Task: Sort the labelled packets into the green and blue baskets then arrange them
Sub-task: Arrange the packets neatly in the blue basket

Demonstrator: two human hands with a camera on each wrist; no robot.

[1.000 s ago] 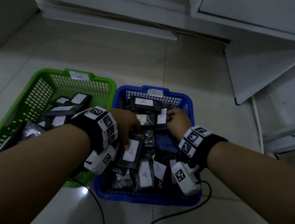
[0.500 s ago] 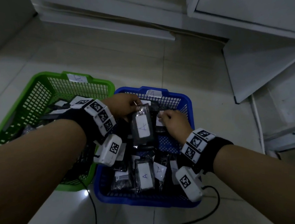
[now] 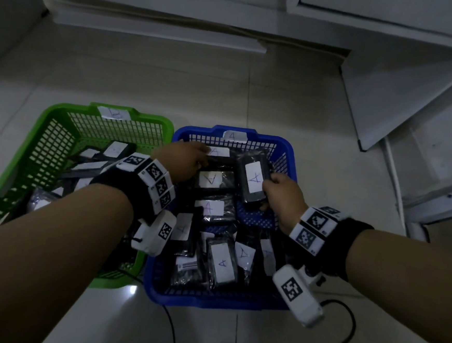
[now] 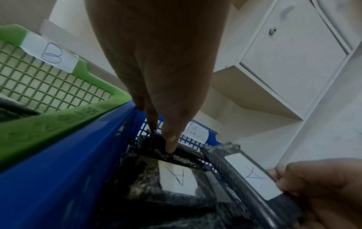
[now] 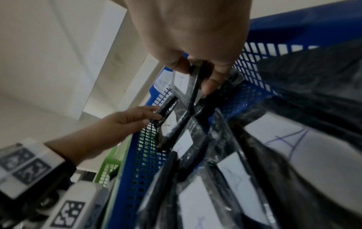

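Since half a second ago, the A-labelled packet (image 3: 252, 179) has passed from the left hand to the right, and the left hand has reached to the far end of the blue basket.

Head view: two baskets sit side by side on a tiled floor (image 3: 226, 90). The green basket (image 3: 60, 131), at 9 o'clock, carries a tag marked B and holds dark packets. The blue basket (image 3: 288, 154), at centre, carries a tag marked A and is filled with dark packets bearing white A labels. The right hand (image 3: 280, 200) grips the lower end of the A-labelled packet at 1 o'clock in the blue basket, tilted up. The left hand (image 3: 185, 162) reaches to 11 o'clock in the same basket.

Left wrist view: the left hand's fingertips (image 4: 170, 144) pinch the edge of a dark packet (image 4: 156, 144) against the blue basket's far wall.

Right wrist view: thumb and fingers (image 5: 209, 83) of the right hand clamp the held packet, seen edge-on. A white cabinet (image 5: 58, 54) stands behind.
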